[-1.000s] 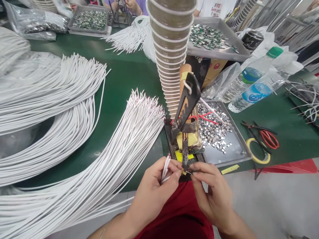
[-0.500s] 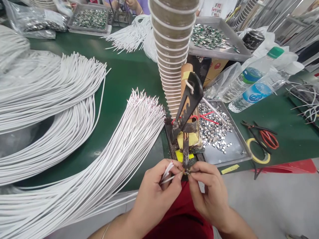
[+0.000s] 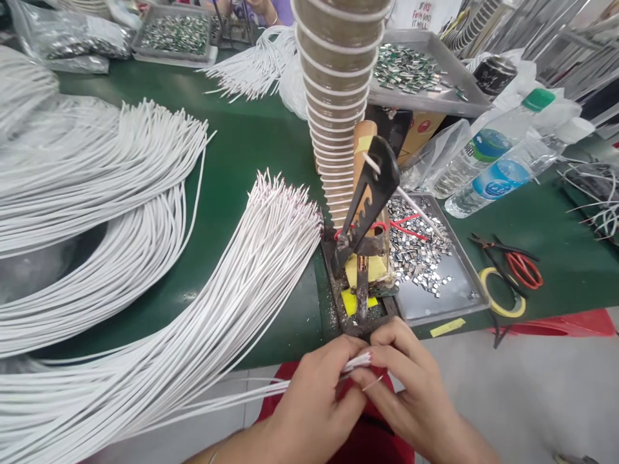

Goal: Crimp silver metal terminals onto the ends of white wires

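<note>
Both hands have drawn back from the foot of the hand press toward the body, and now meet just off the near edge of the green desk, over a red garment. The left hand is closed around a few white wires, thumb and fingers pinching them close to their ends. The right hand is closed too, its fingertips on those same wire ends, touching the left hand. The wires run off to the left, along the desk edge.

The press stands upright at the desk's near edge, just beyond the hands, with its dark lever tilted up to the right. Against its right side lies a metal tray holding small shiny clips. A tall stack of paper cups rises behind the press. To the left a thick wire bundle fans across the desk, its cut ends pointing toward the cups. Red-handled scissors and a yellow tape ring lie right of the tray, with two water bottles on their sides behind.
</note>
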Available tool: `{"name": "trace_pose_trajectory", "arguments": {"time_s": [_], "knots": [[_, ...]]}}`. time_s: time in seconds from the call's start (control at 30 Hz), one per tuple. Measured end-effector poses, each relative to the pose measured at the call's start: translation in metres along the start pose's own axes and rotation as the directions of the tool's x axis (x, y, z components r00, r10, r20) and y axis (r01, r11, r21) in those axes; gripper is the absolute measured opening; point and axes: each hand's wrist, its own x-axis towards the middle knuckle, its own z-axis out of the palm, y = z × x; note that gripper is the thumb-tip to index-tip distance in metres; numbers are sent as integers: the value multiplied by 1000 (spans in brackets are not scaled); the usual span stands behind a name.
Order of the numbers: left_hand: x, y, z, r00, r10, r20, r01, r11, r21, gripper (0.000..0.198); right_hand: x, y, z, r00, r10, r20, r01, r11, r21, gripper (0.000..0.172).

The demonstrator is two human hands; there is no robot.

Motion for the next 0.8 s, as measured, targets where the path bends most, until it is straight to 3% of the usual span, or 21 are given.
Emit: {"name": "trace_pose_trajectory", "arguments": {"time_s": [0.1, 0.3, 0.4, 0.5, 0.63, 0.7, 0.8], "knots": [[-3, -2, -3, 998, 63, 7, -63, 997, 47, 28, -2, -1, -3, 999, 26, 42, -24, 999, -38, 10], [-12, -10, -13, 982, 164, -92, -158, 985, 68, 32, -8, -3, -10, 999, 36, 18, -33, 988, -149, 14], [-14, -12, -15, 983, 161, -87, -161, 987, 11, 32, -7, -1, -10, 999, 36, 13, -36, 999, -8, 13], [-12, -12, -18, 993, 115, 9, -115, 992, -52, 26, -6, 3, -6, 995, 82, 59, -95, 961, 259, 10], [-9, -9, -19, 992, 46, 115, -33, 992, -119, 26, -6, 8, -6, 985, 90, 144, -145, 887, 438, 22], [-10, -9, -19, 996, 37, 81, -27, 992, -122, 26, -5, 12, -13, 986, 80, 147, -130, 918, 374, 19], [-11, -11, -17, 999, -34, -28, 29, 988, -151, 21, 0, 32, -30, 991, 113, -71, -109, 993, 53, 18]]}}
